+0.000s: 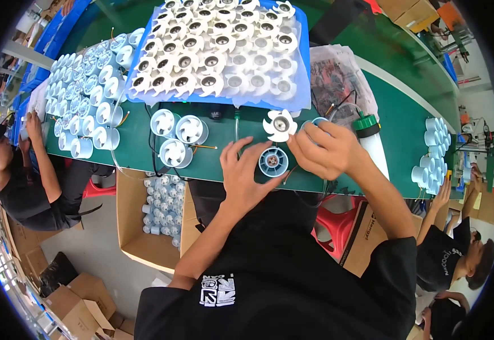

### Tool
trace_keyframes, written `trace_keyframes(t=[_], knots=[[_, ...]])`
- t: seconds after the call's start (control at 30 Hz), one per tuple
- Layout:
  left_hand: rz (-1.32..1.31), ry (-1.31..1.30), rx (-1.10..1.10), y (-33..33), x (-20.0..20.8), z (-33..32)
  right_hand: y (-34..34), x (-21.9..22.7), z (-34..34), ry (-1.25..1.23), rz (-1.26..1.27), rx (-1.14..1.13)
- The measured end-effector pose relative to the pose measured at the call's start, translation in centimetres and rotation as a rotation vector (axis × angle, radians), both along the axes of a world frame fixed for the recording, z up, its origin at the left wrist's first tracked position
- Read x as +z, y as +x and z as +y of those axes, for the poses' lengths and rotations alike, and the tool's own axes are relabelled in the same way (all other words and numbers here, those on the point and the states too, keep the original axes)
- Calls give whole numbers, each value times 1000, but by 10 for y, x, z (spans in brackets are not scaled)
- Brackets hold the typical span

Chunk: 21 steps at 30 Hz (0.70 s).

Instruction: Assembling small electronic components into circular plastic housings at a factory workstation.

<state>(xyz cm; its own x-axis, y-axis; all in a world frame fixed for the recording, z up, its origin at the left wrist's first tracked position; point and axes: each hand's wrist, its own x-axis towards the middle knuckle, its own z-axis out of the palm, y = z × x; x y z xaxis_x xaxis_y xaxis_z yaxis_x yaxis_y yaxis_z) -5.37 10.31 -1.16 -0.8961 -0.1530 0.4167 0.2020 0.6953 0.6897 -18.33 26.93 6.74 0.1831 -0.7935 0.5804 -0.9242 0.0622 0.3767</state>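
Note:
A light blue round fan housing (273, 162), its open face and central hub turned up, stands at the table's near edge. My left hand (246, 173) curls around it, thumb on the near side and fingers on the far side. Just beyond the housing is a white fan impeller (281, 125) with a dark-ringed hub. My right hand (327, 148) is closed, its fingertips pinched at the impeller's lower right blade. Part of a light blue round piece (316, 120) shows behind my right knuckles. A thin wire comes out beside the housing.
A blue tray (132, 93) of white impellers lies ahead. Three assembled fans (178, 139) stand left of my hands, with many more farther left. A green-capped bottle (366, 124) with a tube is at right. An open carton (131, 226) of fans sits below; co-workers sit on both sides.

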Motion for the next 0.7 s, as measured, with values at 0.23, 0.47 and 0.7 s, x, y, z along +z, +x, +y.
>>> trace_keyframes(t=[0.23,0.47,0.7], knots=[[1,25,0,-2,-7,-8,91,-18,-10,-664,-1961,-361],[0,9,-13,1,-13,-7,104,-40,-36,-501,-1890,-763],[-13,-16,-11,2,-10,-4,96,-23,-22,-355,-1532,-702]])
